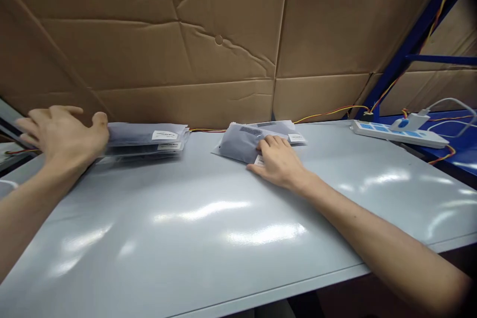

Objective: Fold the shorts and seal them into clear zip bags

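At the left, my left hand (67,134) has its fingers spread, with the thumb at the left end of a stack of bagged dark packages (134,135) that carry white labels. My right hand (279,160) rests on a frosted bag with dark contents (238,144), its fingers curled at the bag's right end beside a white label. Whether the fingers grip this bag or only lie on it is hard to tell. Under and behind it lies another labelled bag (285,129), partly covered.
The grey table (167,248) has a glossy top. Cardboard sheeting (223,64) stands behind it. At the right back are a white power strip (398,134) with plugs, red and yellow wires, white cables and a blue metal frame (406,57).
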Motion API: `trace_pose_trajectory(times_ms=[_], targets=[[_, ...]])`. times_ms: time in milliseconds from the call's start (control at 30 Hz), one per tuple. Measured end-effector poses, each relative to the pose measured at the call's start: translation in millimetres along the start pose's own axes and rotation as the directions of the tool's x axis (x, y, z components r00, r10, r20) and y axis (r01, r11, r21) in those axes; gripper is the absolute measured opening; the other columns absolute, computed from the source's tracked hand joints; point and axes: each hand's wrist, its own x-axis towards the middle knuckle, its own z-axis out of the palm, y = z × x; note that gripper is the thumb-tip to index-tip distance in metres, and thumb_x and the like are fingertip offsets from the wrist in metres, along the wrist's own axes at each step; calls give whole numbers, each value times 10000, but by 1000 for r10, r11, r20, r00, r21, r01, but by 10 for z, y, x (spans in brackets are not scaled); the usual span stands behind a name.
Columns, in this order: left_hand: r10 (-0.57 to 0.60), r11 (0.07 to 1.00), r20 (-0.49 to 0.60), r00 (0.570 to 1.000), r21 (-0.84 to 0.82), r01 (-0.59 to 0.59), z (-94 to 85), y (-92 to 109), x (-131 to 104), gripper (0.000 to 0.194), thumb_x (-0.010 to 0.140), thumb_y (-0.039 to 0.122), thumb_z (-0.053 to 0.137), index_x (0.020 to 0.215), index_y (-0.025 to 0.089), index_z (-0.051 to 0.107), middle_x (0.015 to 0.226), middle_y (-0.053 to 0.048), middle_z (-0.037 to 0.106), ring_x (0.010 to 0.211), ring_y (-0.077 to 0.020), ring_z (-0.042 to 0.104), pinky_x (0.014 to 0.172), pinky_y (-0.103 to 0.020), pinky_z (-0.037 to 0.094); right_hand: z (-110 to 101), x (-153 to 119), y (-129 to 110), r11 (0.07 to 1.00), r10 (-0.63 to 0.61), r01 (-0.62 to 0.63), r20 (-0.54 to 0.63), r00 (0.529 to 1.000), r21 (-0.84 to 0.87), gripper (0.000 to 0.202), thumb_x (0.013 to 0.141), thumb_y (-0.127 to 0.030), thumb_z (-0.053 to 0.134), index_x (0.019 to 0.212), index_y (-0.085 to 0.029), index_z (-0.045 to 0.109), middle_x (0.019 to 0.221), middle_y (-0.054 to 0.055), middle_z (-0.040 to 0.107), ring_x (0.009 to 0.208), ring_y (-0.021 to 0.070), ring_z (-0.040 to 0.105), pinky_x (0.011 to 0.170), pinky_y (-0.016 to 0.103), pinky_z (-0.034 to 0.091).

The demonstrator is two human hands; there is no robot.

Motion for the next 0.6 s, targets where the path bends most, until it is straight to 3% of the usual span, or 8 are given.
trace_pose_trajectory(times_ms=[33, 67, 167, 267, 333, 467, 533, 600], targets=[[-54, 998, -43, 998, 27, 55, -45, 191, -70, 579, 973, 565, 486, 1259, 69, 574, 1418, -182, 467, 1378, -475, 328, 1113, -758, 214, -7, -16, -33, 999, -17, 16, 13, 1000, 30, 406, 880, -523, 675, 1044, -152, 647, 1169, 168, 663, 1102, 340, 585, 964, 462, 457], [-18, 999, -42, 999, 29, 19, -79, 386, -153, 549, 978, 542, 502, 1290, 96, 567, 1470, -169, 431, 1404, -474, 306, 1121, -737, 238, -14, -34, -66, 998, -34, 32, 27, 999, 61, 431, 882, -554, 668, 1045, -156, 652, 1157, 163, 667, 1102, 334, 589, 967, 464, 456], [231, 973, -41, 972, 22, -230, -95, 912, -456, 330, 1006, 427, 506, 1183, 171, 616, 1339, -104, 565, 1358, -379, 396, 1117, -653, 325, -33, -92, -154, 986, -89, 81, 53, 995, 147, 442, 892, -585, 653, 1038, -168, 667, 1101, 141, 681, 1087, 309, 596, 960, 453, 454], [490, 867, 166, 856, -198, -458, 29, 1256, -762, 281, 1029, 357, 441, 1140, 189, 637, 1166, -83, 663, 1172, -270, 553, 1075, -495, 427, -66, -160, -226, 959, -168, 160, 16, 986, 234, 430, 879, -586, 675, 1013, -178, 690, 1039, 117, 688, 1066, 286, 589, 956, 432, 457], [558, 812, 276, 782, -374, -448, 158, 1386, -922, 295, 1019, 379, 435, 1121, 220, 661, 1162, -68, 691, 1138, -258, 589, 1039, -465, 466, -101, -203, -256, 917, -275, 270, -23, 961, 294, 455, 852, -610, 702, 989, -176, 708, 977, 101, 690, 1060, 279, 584, 971, 424, 455], [575, 815, 463, 674, -399, -421, 378, 1450, -1102, 461, 1008, 460, 462, 1352, 188, 606, 1449, -109, 591, 1344, -313, 500, 1124, -532, 423, -160, -240, -256, 757, -492, 461, -61, 869, 463, 426, 838, -593, 737, 990, -195, 720, 968, 60, 727, 1059, 246, 591, 989, 390, 452], [581, 813, 501, 641, -383, -438, 420, 1418, -1139, 523, 1005, 495, 467, 1415, 188, 572, 1526, -121, 528, 1403, -330, 453, 1153, -556, 396, -156, -218, -228, 727, -492, 456, -74, 867, 513, 321, 876, -515, 731, 965, -207, 722, 989, 42, 745, 1065, 228, 597, 979, 373, 452], [590, 808, 511, 625, -373, -457, 414, 1381, -1158, 538, 1006, 527, 460, 1428, 211, 567, 1534, -111, 526, 1417, -323, 447, 1168, -559, 384, -129, -175, -188, 759, -419, 401, -87, 904, 513, 231, 929, -434, 690, 914, -205, 716, 964, 36, 750, 1034, 216, 605, 947, 360, 458]])
